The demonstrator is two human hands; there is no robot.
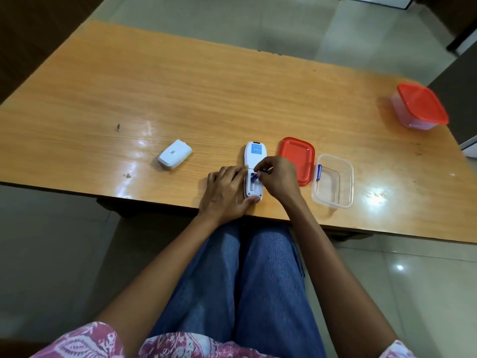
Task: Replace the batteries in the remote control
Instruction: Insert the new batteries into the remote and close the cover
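The white remote control [253, 164] lies face down near the front edge of the wooden table [180, 86], its battery compartment open towards me. My left hand [227, 191] rests flat against its left side, fingers [236, 171] pressed together along the casing and thumb curled round the near end, steadying it. My right hand [280, 177] comes in from the other side, its fingers pinching a blue battery [255, 175] that sits tilted at the top of the open compartment. The battery cover [175, 154] lies well apart to the left. Just right of the remote control is a red lid [296, 155], and beside that a clear open container [333, 180] with a second blue battery [319, 172] leaning at its left wall. A closed container with a red lid [419, 105] stands at the far right corner.
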